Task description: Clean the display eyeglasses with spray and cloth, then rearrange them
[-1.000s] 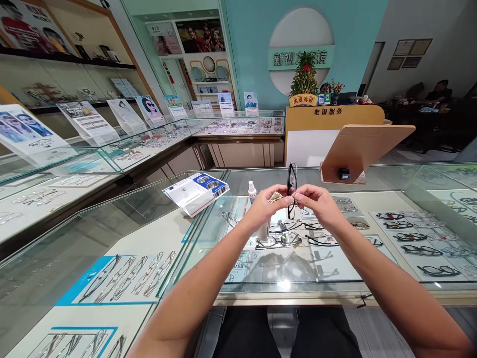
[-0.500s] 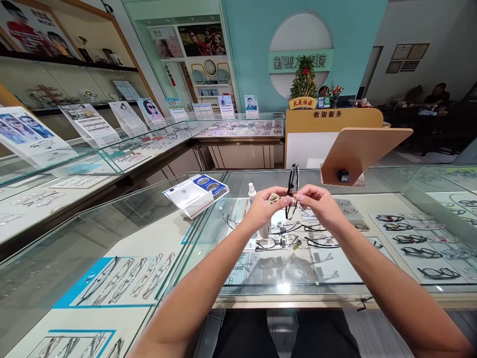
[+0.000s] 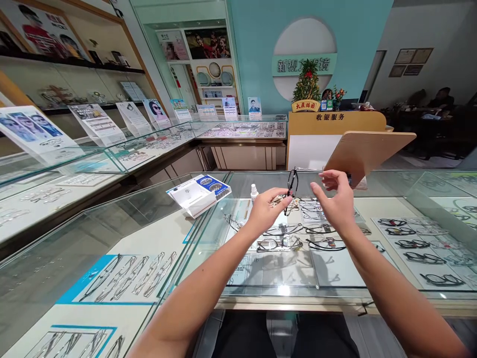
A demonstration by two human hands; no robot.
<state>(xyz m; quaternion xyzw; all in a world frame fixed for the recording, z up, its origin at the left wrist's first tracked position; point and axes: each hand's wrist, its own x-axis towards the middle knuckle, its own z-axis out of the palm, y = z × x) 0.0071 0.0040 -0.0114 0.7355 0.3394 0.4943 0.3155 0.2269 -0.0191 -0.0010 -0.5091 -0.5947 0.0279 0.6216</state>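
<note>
My left hand (image 3: 269, 208) is closed on a pair of dark-framed eyeglasses (image 3: 292, 181), held on edge above the glass counter. A pale, crumpled cloth (image 3: 276, 201) seems tucked in the same hand, mostly hidden by the fingers. Just right of the glasses, my right hand (image 3: 335, 199) is raised with thumb and fingers apart, touching nothing. Behind my left hand stands a small white spray bottle (image 3: 254, 191) on the counter. Under the glass below my hands lie several pairs of eyeglasses (image 3: 279, 243).
A tilted wooden-backed mirror or board (image 3: 368, 151) stands beyond my right hand. On the left of the counter lies a folded white and blue card (image 3: 201, 194). More frames (image 3: 425, 257) fill the case at right. A cashier desk (image 3: 337, 124) is farther back.
My right hand has let go of the glasses, moved right and opened. My left hand still holds them in nearly the same place. The view has shifted slightly.
</note>
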